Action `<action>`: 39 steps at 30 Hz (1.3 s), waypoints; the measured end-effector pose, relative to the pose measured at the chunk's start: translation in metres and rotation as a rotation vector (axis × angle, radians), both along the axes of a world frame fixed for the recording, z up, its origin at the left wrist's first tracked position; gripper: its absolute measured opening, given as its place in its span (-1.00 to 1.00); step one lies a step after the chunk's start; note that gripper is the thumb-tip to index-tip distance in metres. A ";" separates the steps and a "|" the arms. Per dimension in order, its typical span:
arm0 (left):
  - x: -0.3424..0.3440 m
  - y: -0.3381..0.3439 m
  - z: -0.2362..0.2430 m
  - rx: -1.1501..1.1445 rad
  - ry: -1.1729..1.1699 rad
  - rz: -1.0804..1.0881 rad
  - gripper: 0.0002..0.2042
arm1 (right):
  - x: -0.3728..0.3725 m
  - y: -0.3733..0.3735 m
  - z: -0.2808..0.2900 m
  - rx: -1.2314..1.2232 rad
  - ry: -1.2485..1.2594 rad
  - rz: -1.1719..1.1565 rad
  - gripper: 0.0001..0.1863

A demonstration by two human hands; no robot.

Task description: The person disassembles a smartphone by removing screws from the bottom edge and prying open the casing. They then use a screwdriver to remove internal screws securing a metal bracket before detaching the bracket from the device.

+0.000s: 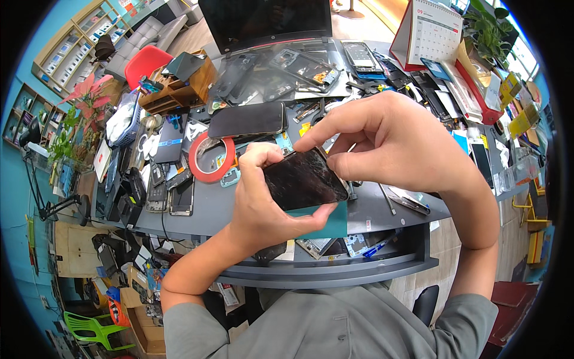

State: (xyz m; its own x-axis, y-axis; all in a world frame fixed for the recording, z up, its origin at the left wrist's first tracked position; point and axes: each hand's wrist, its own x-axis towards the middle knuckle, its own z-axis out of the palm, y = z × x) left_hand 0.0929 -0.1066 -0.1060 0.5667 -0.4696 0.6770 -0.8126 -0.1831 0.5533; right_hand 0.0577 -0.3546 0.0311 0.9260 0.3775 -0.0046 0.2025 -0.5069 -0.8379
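A dark smartphone (306, 180) with scratches or cracks over its glass is held up above the desk's front. My left hand (256, 200) wraps round its left end, thumb along the near edge and fingers at the far edge. At the phone's far right edge is my right hand (373, 140), index finger and thumb bent in against it; whether something small sits between them I cannot make out. Beneath the phone a teal mat (332, 222) shows. Just behind lies another dark-screened phone (248, 120), with a roll of red-edged tape (211, 157) to its left.
A laptop (267, 24) stands at the back, phone housings lying on it. A desk calendar (426, 33) is at the back right, a wooden organizer (177, 87) at the back left. Phone parts and tools crowd the desk. An open drawer (323, 274) juts out before my body.
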 end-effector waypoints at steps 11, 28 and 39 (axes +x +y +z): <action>0.001 -0.003 0.015 -0.007 0.125 -0.084 0.03 | 0.004 0.003 0.001 0.043 -0.001 0.017 -0.60; 0.000 -0.001 0.015 -0.132 0.228 -0.083 0.00 | -0.047 0.016 -0.040 0.080 -0.538 -0.062 -0.72; -0.003 -0.006 0.013 -0.142 0.106 0.003 -0.02 | -0.065 0.028 -0.057 0.083 -0.675 -0.141 -0.62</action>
